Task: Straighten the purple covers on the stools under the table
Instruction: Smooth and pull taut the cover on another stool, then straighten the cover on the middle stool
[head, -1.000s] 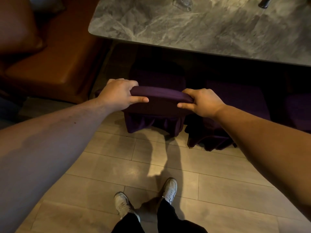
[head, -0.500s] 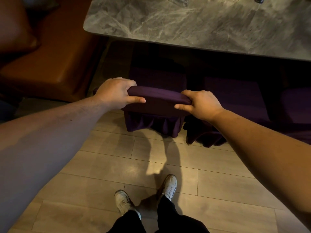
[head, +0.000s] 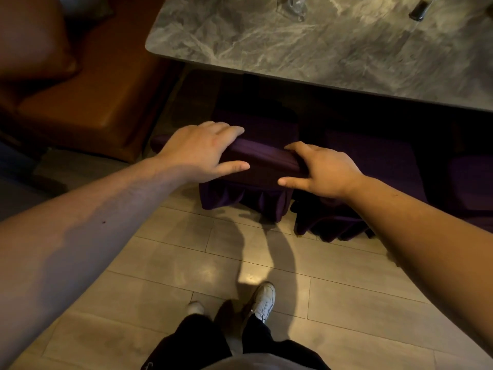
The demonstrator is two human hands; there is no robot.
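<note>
A stool with a dark purple cover [head: 262, 166] stands half under the grey marble table [head: 333, 46]; its ruffled skirt hangs to the floor. My left hand [head: 202, 153] lies on the cover's near left corner, fingers spread and thumb along the front. My right hand [head: 322, 169] rests on the near right corner, fingers apart, thumb pointing left. Neither hand is clenched on the cloth. A second purple-covered stool [head: 373, 166] stands right of it, deeper in shadow, and the edge of a third [head: 472, 182] shows at far right.
A brown leather bench seat [head: 88, 102] fills the upper left, close to the first stool. A dark bottle [head: 421, 6] and a clear glass object [head: 293, 6] stand on the table's far part. My feet in white shoes [head: 264, 300] stand on pale wood-look floor tiles.
Both hands have loosened from a closed grip on the cover's front edge to spread fingers resting on it. The stool sits a little further under the table.
</note>
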